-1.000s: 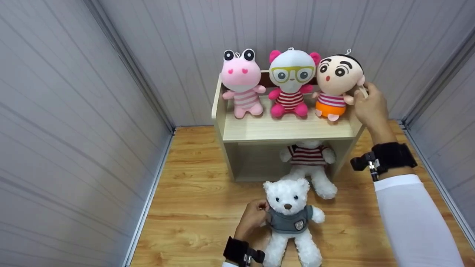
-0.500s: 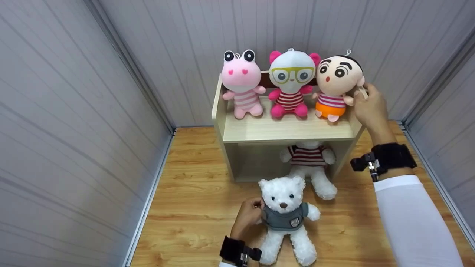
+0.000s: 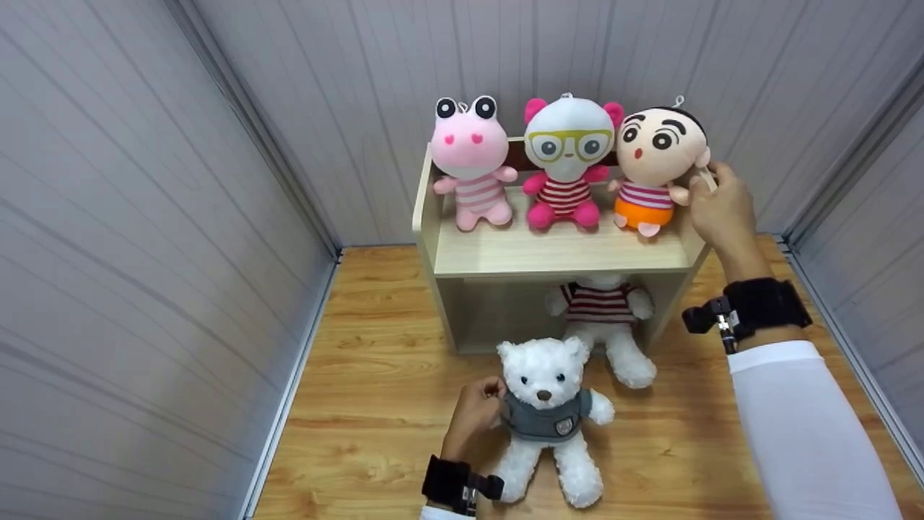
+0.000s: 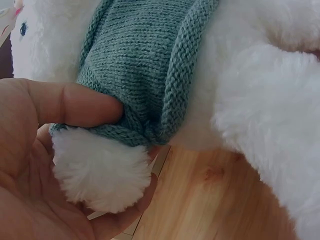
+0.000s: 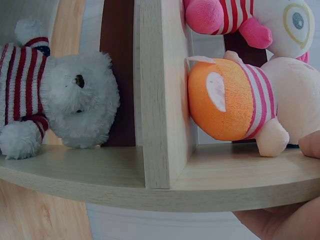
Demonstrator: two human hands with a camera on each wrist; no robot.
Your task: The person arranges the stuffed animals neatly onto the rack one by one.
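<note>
My left hand [image 3: 476, 410] grips a white teddy bear [image 3: 543, 372] in a grey-green knitted sweater by its arm. In the left wrist view the thumb presses the sweater sleeve [image 4: 130, 65], with the fingers curled behind the fluffy paw [image 4: 100, 170]. My right hand [image 3: 723, 209] holds the upper right side panel of a small wooden shelf [image 3: 559, 253], thumb inside and fingers outside. Nearest to that hand, a boy doll [image 3: 644, 213] in orange shorts sits on the top board. Under the board a second white bear [image 3: 599, 303] wears a red-striped sweater; its head is partly hidden in the head view.
A pink frog-like plush [image 3: 473, 152] and a plush with yellow glasses [image 3: 567, 155] sit on the top board. Grey panel walls [image 3: 180, 217] stand left, right and behind. Wooden floor [image 3: 361, 404] lies around the shelf.
My left hand has moved the grey-sweatered bear left and slightly toward the shelf. The right hand, shelf and other plush toys have stayed in place.
</note>
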